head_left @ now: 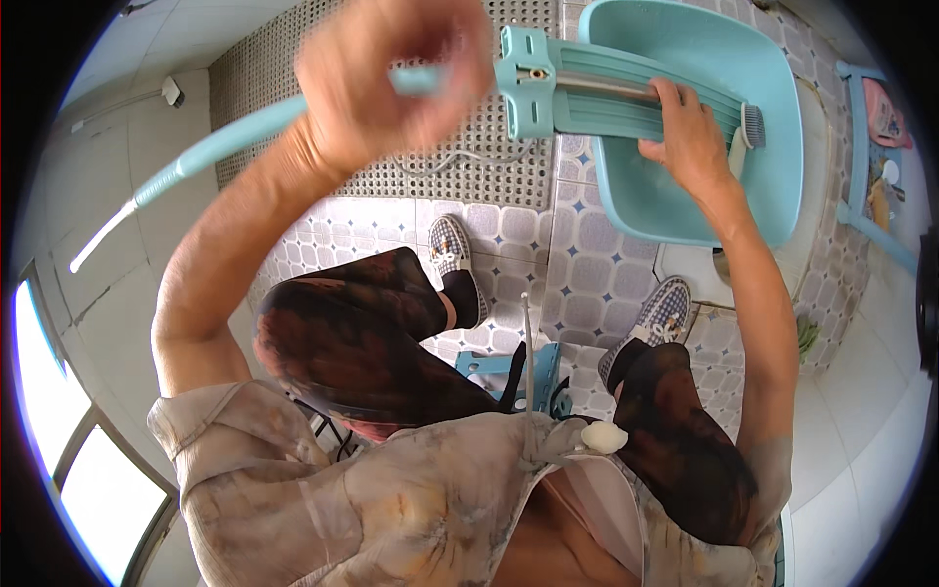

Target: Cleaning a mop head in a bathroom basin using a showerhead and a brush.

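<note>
A teal mop spans the upper part of the view, its long ribbed head (606, 119) and hinged clamp (529, 82) turned toward the tub. Its teal handle (240, 132) slants down to the left and ends in a white tip. My left hand (391, 83), blurred by motion, is curled round the handle near the clamp. On the right, my right hand (693, 137) grips the ribbed head by its edges, with a metal rod (606, 86) running under the fingers. A pale-handled brush (751, 127) with grey bristles lies in the tub just beyond that hand.
The large teal tub (782, 186) stands at the upper right on a patterned tile floor (597, 264). A grey perforated mat (264, 108) lies at the upper left. Between my feet is a small blue stool (538, 377). A blue rack (854, 147) stands by the right wall.
</note>
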A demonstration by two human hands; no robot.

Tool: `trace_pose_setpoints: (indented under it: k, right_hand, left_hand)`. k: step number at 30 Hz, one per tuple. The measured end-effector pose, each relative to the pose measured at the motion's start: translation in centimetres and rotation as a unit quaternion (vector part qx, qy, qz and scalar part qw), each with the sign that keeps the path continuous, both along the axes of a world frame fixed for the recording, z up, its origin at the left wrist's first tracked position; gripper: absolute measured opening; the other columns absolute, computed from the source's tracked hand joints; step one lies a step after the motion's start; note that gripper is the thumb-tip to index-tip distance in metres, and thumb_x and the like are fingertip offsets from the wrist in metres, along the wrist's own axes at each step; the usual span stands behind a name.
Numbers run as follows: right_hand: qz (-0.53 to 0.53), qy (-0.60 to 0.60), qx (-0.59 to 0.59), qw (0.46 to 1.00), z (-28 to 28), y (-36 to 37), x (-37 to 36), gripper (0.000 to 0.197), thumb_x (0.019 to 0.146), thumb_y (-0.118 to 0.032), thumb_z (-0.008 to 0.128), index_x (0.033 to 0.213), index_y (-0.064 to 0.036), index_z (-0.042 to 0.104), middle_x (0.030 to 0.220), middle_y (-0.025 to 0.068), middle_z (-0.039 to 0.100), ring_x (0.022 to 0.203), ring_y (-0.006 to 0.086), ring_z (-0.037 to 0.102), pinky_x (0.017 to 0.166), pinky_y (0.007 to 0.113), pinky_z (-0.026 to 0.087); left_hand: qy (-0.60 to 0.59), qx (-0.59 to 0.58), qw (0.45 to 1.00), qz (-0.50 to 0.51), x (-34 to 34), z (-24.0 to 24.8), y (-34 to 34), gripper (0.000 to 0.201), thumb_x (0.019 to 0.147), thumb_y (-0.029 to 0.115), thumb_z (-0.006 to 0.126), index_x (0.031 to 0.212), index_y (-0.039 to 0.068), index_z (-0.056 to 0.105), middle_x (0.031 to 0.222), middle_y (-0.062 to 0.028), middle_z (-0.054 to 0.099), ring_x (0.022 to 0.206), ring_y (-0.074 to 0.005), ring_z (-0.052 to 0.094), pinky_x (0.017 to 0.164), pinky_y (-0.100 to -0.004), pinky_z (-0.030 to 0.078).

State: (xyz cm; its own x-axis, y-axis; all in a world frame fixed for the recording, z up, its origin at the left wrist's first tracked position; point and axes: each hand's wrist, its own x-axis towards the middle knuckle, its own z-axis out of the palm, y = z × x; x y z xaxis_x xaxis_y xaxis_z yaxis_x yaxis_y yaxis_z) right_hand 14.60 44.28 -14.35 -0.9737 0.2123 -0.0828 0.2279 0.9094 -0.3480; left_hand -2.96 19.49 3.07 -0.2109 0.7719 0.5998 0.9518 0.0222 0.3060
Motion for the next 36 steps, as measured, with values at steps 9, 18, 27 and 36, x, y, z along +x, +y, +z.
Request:
trace_pose_setpoints:
  k: [9, 18, 27, 36]
  right_hand:
    - [-0.009, -0.023, -0.006, 1.0, 0.3, -0.9, -1.7, 0.067, 0.074, -0.023, 0.079, 0.131, -0.0118, 0.047, 0.118, 0.023, 0.06, 0.099, 0.0467, 0.063, 0.088, 0.05, 0.054]
    - [-0.039, -0.039, 0.012, 0.998, 0.1, -0.1, -0.5, 0.07, 0.069, -0.023, 0.084, 0.128, -0.0128, 0.047, 0.119, 0.0222, 0.058, 0.095, 0.0455, 0.063, 0.084, 0.05, 0.057]
    - [-0.045, -0.045, -0.046, 0.997, 1.2, -1.5, -1.5, 0.075, 0.068, -0.023, 0.088, 0.13, -0.0103, 0.046, 0.122, 0.0232, 0.056, 0.103, 0.0464, 0.061, 0.085, 0.049, 0.058]
    - [-0.053, -0.053, -0.059, 0.995, 1.5, -1.6, -2.0, 0.074, 0.072, -0.024, 0.087, 0.131, -0.0075, 0.045, 0.122, 0.026, 0.055, 0.106, 0.0471, 0.06, 0.085, 0.05, 0.058]
  left_hand:
    - [-0.309, -0.396, 0.822, 0.269, 8.3, -21.7, -4.9, 0.04, 0.089, 0.03, 0.062, 0.118, 0.002, 0.063, 0.112, -0.0227, 0.068, 0.106, -0.0373, 0.065, 0.094, -0.0458, 0.052]
    - [-0.361, -0.417, 0.7, 0.454, 8.1, -32.2, 5.0, 0.058, 0.083, 0.053, 0.07, 0.121, 0.009, 0.066, 0.121, -0.021, 0.066, 0.114, -0.0389, 0.063, 0.095, -0.0476, 0.053]
    - [-0.225, -0.331, 0.865, 0.304, 4.1, -33.6, 0.4, 0.046, 0.09, 0.045, 0.057, 0.121, 0.013, 0.065, 0.123, -0.0223, 0.066, 0.107, -0.0387, 0.066, 0.088, -0.0475, 0.054]
    - [-0.284, -0.517, 0.776, 0.223, 5.3, -16.0, -3.8, 0.047, 0.092, 0.045, 0.061, 0.097, -0.002, 0.064, 0.081, -0.0245, 0.069, 0.079, -0.0443, 0.069, 0.074, -0.051, 0.054]
